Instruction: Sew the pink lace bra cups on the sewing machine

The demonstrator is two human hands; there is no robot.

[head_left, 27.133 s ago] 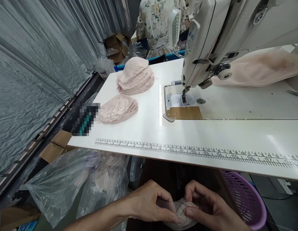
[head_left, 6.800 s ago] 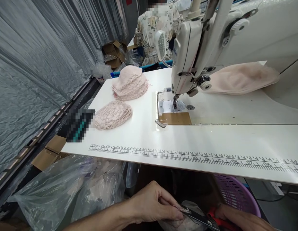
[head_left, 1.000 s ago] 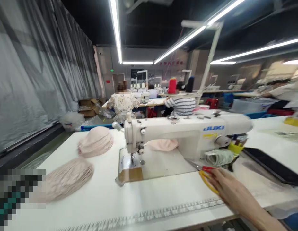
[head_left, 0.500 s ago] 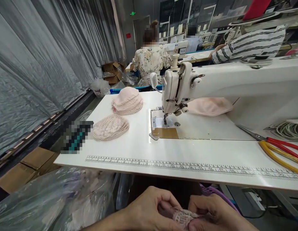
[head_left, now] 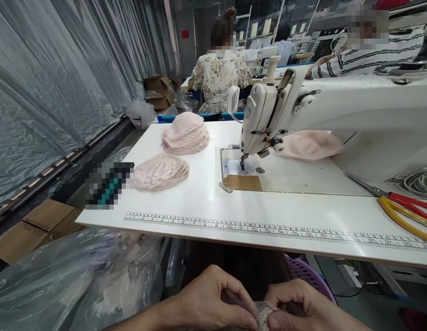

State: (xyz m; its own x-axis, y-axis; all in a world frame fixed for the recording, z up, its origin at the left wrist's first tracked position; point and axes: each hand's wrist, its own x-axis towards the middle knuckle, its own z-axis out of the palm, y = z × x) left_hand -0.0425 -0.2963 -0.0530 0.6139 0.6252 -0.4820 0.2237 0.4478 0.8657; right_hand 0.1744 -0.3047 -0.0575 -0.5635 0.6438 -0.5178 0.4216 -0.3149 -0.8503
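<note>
Low in front of the table edge, my left hand and my right hand pinch a small piece of pale lace fabric between them. Its lower part runs out of the picture, and my fingers cover much of the rest. Beyond the table edge stands a white sewing machine, its presser foot over the needle plate. Left of it lie a pile of pale pink lace pieces and, behind that, a stack of pink cup-shaped pieces.
Red and yellow scissors lie at the table's right. Another pink piece sits behind the machine head. A printed ruler runs along the front edge. Below are a purple basket and plastic bags. Several people work beyond.
My hands have drawn slightly closer together, and less of the lace shows between them. The camera view has shifted a little, so the table appears higher.
</note>
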